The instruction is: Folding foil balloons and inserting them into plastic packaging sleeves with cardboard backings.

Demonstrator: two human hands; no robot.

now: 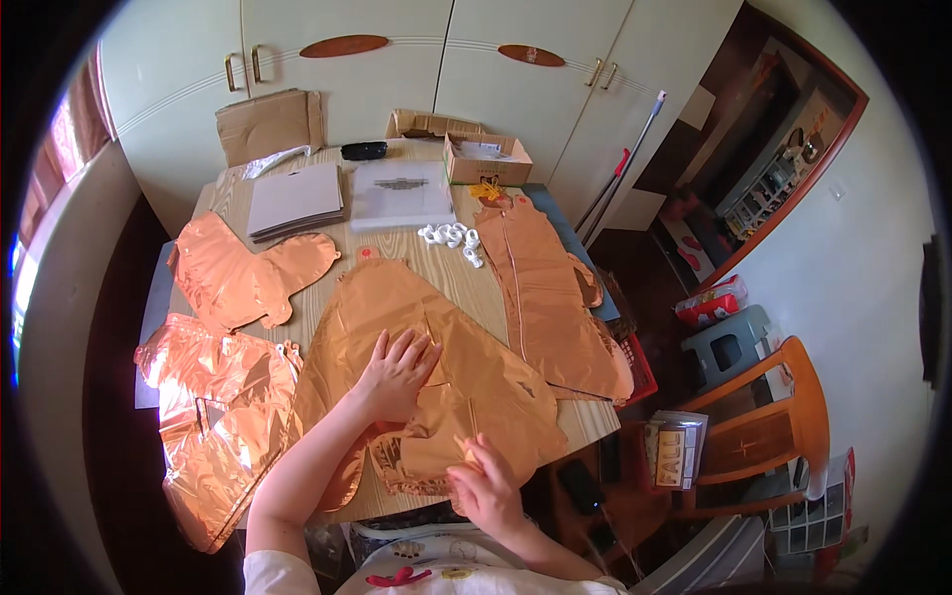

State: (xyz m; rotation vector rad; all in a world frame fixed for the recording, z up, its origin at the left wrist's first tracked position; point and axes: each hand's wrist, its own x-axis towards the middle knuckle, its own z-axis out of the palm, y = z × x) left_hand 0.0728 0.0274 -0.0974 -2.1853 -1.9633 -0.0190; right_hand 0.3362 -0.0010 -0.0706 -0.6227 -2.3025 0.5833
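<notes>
A large flat rose-gold foil balloon [436,327] lies spread on the wooden table [426,253] in front of me. My left hand [397,372] rests flat on its middle, fingers spread, pressing it down. My right hand [486,486] pinches the balloon's lower edge near the table's front, fingers closed on the foil and what looks like a thin straw at the valve. More deflated foil balloons lie around: one [248,273] at the left, another [218,416] hanging over the left front edge, and a long pile [550,297] along the right side.
Behind the balloons are a stack of flat grey sheets [296,198], a clear packet [402,193], a heap of small white rings [451,238], an open cardboard box [486,159] and a black case [364,150]. A wooden chair [764,416] stands right; white cupboards [397,69] behind.
</notes>
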